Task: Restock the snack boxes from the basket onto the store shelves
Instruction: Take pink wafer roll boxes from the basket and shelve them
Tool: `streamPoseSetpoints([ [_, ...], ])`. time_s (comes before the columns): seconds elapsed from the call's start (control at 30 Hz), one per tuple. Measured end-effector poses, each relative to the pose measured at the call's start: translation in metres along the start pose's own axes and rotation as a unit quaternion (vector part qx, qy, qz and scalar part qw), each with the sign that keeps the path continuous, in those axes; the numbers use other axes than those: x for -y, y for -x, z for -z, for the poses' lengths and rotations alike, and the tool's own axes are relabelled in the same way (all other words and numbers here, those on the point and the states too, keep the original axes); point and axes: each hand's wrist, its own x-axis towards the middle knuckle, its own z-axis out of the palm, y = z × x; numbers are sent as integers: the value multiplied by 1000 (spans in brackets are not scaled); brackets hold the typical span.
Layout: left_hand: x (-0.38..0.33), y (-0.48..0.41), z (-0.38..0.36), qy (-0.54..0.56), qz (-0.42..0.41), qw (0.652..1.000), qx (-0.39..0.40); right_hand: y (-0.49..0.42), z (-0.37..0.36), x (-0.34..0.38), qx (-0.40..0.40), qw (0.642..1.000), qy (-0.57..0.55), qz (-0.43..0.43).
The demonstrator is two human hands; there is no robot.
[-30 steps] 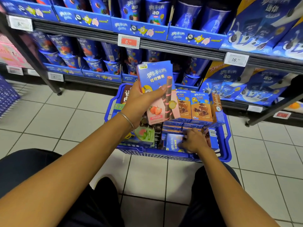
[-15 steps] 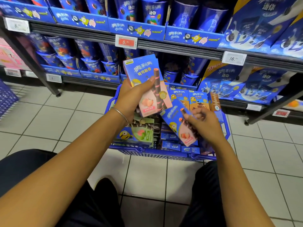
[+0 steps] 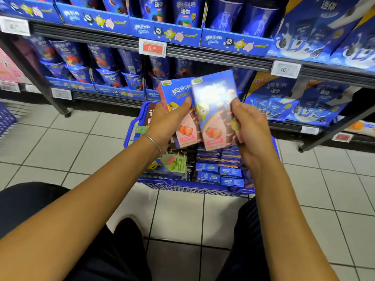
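Observation:
Two blue-and-pink strawberry snack boxes are held upright side by side above the blue plastic basket [image 3: 192, 188] on the floor. My left hand [image 3: 168, 122] grips the left snack box [image 3: 178, 94], thumb across its front. My right hand [image 3: 248, 126] grips the second snack box [image 3: 215, 110], which overlaps the first one's right edge and looks blurred. Inside the basket lie several more boxes: a green-fronted one [image 3: 175, 164] at the left and stacked blue ones [image 3: 220, 168] at the right.
Store shelves [image 3: 203, 55] run across the back, packed with blue cookie cups and boxes, with price tags [image 3: 152, 48] on the rails. A slanted black shelf leg [image 3: 34, 78] stands at the left, another at the right. White floor tiles surround the basket; my dark-trousered legs are below.
My right hand has lifted a second strawberry box out of the basket and brought it up against the one in my left hand. The left hand's box has stayed raised.

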Motion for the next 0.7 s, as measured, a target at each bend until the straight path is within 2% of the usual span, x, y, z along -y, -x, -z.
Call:
streamPoseSetpoints([
  [0.13,0,2,-4,-68,-20,997,-20,3,-13,-8,46,999,19,-22],
  [0.27,2,2,-5,-65,-1,998,-6,11,-17,-18,103,992,53,-39],
  [0.43,-9,6,-12,-40,69,997,16,17,-23,-21,93,991,84,-49],
  [0.6,-4,13,-12,-26,12,996,81,21,-27,-13,70,992,92,-45],
  [0.7,-2,11,-10,19,17,993,112,23,-28,-12,63,992,92,-50],
])
